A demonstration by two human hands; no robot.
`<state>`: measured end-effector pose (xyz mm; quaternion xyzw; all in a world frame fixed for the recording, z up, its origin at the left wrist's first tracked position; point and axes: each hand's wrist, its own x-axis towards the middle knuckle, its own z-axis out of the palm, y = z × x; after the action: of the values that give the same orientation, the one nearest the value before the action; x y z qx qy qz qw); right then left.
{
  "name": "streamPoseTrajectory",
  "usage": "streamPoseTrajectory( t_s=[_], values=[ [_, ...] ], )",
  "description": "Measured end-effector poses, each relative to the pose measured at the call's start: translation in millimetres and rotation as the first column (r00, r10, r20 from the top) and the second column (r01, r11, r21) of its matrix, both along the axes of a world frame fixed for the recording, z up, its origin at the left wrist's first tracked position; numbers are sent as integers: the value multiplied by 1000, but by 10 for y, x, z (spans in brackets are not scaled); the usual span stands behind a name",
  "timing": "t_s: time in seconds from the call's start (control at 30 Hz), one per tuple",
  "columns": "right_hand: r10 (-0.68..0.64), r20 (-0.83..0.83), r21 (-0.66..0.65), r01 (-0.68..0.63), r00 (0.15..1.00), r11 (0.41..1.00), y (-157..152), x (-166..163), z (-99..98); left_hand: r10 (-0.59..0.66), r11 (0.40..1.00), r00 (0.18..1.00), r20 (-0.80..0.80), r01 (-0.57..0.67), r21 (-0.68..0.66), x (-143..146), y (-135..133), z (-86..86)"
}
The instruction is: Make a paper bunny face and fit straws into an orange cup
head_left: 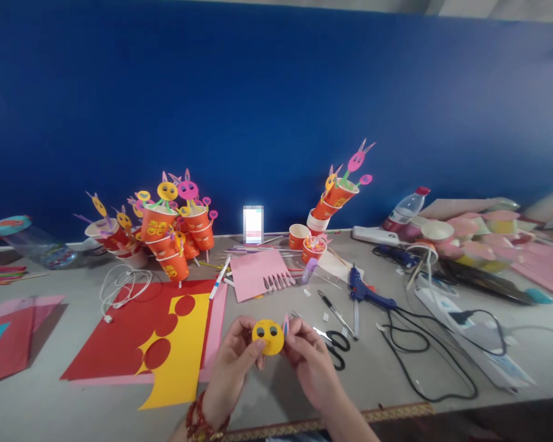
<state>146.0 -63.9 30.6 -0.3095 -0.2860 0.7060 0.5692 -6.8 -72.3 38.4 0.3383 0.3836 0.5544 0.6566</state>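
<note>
Between thumb and fingers, my left hand (239,350) grips a round yellow paper face (273,347) with two dark eyes on it. A narrow pointed paper ear (286,324), pink with a bluish middle, is pinched in my right hand (311,356), close beside the face's right edge. I cannot tell whether ear and face touch. Black-handled scissors (338,348) lie just right of my right hand. Left of my left hand is a yellow sheet (179,356) with round cut-outs, lying on red paper (105,344).
Orange paper cups (159,226) with paper faces on sticks stand at the back left, more (338,195) at the back right. A blue glue gun (371,293), its cord, a black pen (334,307), a glue stick (309,270) and a power strip (470,334) lie rightward. A lit phone (253,224) stands behind.
</note>
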Motion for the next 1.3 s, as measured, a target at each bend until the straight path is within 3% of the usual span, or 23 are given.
streamPoseTrajectory(
  t_s=[0.13,0.37,0.7,1.3],
  values=[
    [-14,-6,-74,14,1000,997,23,56,63,11,999,995,-102,-7,36,-18,-37,7],
    [-57,102,-87,66,993,994,0,57,160,-32,998,986,-163,39,40,-11,-73,27],
    [-138,20,-95,139,990,986,-10,-39,178,-32,991,971,-238,62,119,17,-86,32],
    [-145,50,-62,148,988,987,-46,-107,165,-4,996,980,-201,21,82,44,-73,12]
  ],
)
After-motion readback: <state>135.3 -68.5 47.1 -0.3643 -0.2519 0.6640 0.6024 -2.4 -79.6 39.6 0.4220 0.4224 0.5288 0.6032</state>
